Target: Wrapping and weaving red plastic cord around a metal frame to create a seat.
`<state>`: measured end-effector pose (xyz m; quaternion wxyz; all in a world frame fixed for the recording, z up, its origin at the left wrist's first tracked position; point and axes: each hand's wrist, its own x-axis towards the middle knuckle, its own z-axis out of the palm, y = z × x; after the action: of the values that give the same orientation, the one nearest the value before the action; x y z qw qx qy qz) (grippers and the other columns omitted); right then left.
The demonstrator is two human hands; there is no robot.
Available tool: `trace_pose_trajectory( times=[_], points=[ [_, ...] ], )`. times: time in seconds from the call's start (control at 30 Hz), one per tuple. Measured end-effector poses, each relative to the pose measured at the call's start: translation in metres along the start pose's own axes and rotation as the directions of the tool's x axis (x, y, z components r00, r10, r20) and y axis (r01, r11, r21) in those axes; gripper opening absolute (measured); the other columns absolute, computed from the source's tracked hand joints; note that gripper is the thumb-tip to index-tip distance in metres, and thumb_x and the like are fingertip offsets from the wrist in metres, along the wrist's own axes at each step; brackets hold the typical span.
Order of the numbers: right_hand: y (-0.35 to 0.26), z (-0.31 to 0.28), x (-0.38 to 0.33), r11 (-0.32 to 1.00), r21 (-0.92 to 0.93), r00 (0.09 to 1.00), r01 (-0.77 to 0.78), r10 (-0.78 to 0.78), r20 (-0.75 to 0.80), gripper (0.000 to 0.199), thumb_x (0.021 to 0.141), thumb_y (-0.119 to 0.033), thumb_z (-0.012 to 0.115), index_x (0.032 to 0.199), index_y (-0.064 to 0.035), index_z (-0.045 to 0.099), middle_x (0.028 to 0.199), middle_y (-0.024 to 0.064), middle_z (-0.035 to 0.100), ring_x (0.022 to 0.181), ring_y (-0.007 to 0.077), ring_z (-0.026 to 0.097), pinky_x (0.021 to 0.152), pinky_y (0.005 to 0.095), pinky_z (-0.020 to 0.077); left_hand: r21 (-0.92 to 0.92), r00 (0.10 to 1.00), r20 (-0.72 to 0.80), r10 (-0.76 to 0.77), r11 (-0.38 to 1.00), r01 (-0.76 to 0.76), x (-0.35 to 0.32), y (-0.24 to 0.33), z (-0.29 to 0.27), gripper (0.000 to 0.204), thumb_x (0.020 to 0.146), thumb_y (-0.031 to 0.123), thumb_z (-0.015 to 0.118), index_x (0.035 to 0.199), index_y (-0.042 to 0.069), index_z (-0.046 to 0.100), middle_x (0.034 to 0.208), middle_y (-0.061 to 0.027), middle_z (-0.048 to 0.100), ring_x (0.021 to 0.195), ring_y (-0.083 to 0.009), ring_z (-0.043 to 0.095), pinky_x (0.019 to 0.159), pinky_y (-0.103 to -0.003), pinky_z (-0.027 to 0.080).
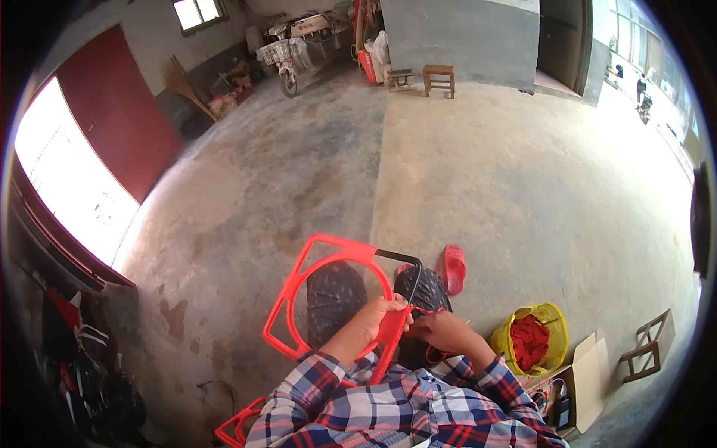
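Note:
A red plastic frame [276, 328] with a large round opening lies tilted over my lap. A bent black rod [409, 257] forms its far right corner. My left hand [383, 316] is closed around the frame's right side, close to the rod's lower end. Just to the right, my right hand [441, 331] is curled, its fingertips partly hidden. A thin red cord [429, 310] runs from the frame beside the rod to that right hand. Another red frame [240, 424] shows in part by my left sleeve.
To my right stand a yellow basket [502, 345] of red material, an open cardboard box [592, 381] and a small stool [648, 347]. A red slipper [454, 270] lies ahead. Farther off are a wooden stool [439, 72], a parked bike [286, 63] and a red door [112, 112].

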<state>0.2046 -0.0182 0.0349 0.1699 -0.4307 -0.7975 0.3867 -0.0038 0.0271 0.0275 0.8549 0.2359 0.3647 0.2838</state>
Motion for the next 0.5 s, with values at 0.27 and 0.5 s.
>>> trace_pose_trajectory(
  times=[0.27, 0.5],
  points=[
    [-0.003, -0.006, 0.054, 0.571, 0.809, 0.889, 0.143, 0.284, -0.358, 0.049, 0.078, 0.005, 0.053, 0.127, -0.0024, 0.051, 0.104, 0.0093, 0.064, 0.085, 0.0202, 0.063, 0.070, 0.0314, 0.0501, 0.008, 1.000, -0.008, 0.018, 1.000, -0.018, 0.000, -0.004, 0.004, 0.007, 0.087, 0.012, 0.059, 0.091, 0.006, 0.056, 0.081, -0.0153, 0.063, 0.071, -0.0269, 0.065, 0.064, -0.037, 0.055],
    [0.016, -0.003, 0.075, 0.573, 0.813, 0.889, 0.105, 0.312, -0.334, 0.032, 0.080, -0.002, 0.063, 0.113, -0.0003, 0.059, 0.096, 0.0054, 0.063, 0.080, 0.0121, 0.059, 0.069, 0.0258, 0.0484, 0.031, 1.000, 0.005, 0.006, 0.999, -0.006, 0.009, -0.007, 0.000, 0.010, 0.087, 0.011, 0.059, 0.092, 0.005, 0.054, 0.079, -0.0173, 0.064, 0.069, -0.0278, 0.065, 0.062, -0.037, 0.054]
  ],
)
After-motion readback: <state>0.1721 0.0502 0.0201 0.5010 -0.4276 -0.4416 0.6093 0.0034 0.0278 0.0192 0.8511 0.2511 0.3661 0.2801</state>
